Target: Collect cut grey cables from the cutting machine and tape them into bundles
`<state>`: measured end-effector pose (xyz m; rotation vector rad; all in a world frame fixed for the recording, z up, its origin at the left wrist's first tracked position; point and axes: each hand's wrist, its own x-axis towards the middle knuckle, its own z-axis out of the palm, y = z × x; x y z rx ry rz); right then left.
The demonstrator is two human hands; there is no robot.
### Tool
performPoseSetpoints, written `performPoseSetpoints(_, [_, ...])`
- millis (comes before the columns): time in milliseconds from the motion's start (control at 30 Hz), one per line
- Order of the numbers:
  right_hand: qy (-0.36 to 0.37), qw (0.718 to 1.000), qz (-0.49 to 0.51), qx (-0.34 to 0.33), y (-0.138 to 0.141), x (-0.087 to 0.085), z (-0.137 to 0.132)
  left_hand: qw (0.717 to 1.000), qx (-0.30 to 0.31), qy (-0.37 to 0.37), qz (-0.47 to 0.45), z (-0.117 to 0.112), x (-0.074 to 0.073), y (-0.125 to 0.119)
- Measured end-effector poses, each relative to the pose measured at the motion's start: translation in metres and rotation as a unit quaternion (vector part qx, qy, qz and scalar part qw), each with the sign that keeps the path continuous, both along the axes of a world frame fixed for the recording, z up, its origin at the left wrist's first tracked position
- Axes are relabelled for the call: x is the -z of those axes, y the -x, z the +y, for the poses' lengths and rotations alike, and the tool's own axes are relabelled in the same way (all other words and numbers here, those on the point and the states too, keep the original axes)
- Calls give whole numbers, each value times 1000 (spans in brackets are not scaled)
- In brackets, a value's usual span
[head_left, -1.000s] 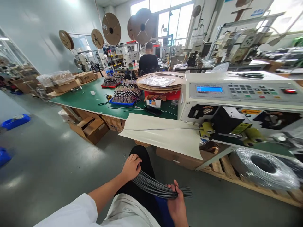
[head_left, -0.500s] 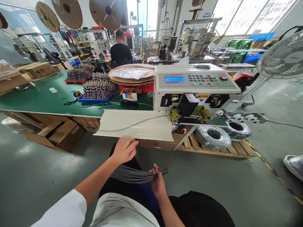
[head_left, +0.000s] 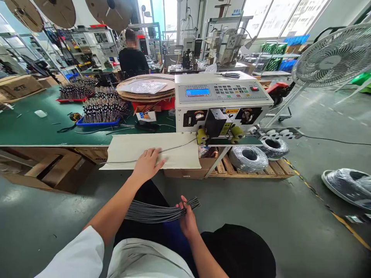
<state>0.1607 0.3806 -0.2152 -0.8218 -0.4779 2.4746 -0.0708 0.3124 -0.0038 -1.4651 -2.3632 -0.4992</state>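
Observation:
My left hand (head_left: 147, 165) lies over the cream sheet (head_left: 124, 144) with its fingers stretched out. Its fingertips are at a single grey cable (head_left: 178, 146) that runs across the sheet; whether they press on it I cannot tell. That cable leads to the yellow rollers of a white wire-cutting machine (head_left: 185, 110). Lower down, above my lap, my right hand (head_left: 188, 218) is closed around a bundle of cut grey cables (head_left: 153, 213) near one end. My left forearm hides the bundle's other end.
On the green table (head_left: 26, 129) stand a blue tray (head_left: 98, 122) and a red tray of wire parts, plus stacked cardboard discs (head_left: 123, 89). Wrapped cable coils (head_left: 246, 160) sit on a pallet at right. A fan (head_left: 333, 61) stands beyond. Another person (head_left: 133, 60) sits behind.
My left hand has moved up and forward from the sheet's front edge onto the sheet and cable. My right hand still holds the bundle. The view has turned right.

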Motion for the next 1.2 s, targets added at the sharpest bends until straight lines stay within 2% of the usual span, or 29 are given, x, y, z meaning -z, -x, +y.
performPoseSetpoints(133, [-4,1000,22,-6,1,1,1,994,72,74,-34,-24,-8,6])
performPoseSetpoints(200, [-18,999,32,-9,2,0,1,993,91,67,-29,-36,-9,6])
performPoseSetpoints(267, [-24,999,37,-13,2,-2,2,994,97,44,-10,-46,-3,1])
performPoseSetpoints(333, [-20,999,37,-16,2,-3,3,995,98,29,11,-55,11,-11])
performPoseSetpoints(400, [-15,999,31,-17,3,-2,3,994,100,38,9,-64,33,-29])
performPoseSetpoints(567, [-33,999,32,-23,4,5,1,979,109,158,-63,-84,91,-75])
performPoseSetpoints(667, [-49,998,41,-20,1,5,-2,969,113,205,-77,-91,109,-84])
performPoseSetpoints(833, [-40,998,34,-18,0,2,-5,966,117,226,-53,-95,114,-85])
performPoseSetpoints(1033, [-27,998,49,4,3,2,-8,967,130,217,-37,-96,107,-79])
performPoseSetpoints(1133, [-28,999,39,0,1,2,-11,978,95,181,-39,-116,104,-61])
performPoseSetpoints(1200, [-20,999,36,-2,1,6,-10,988,61,136,-51,-136,114,-41])
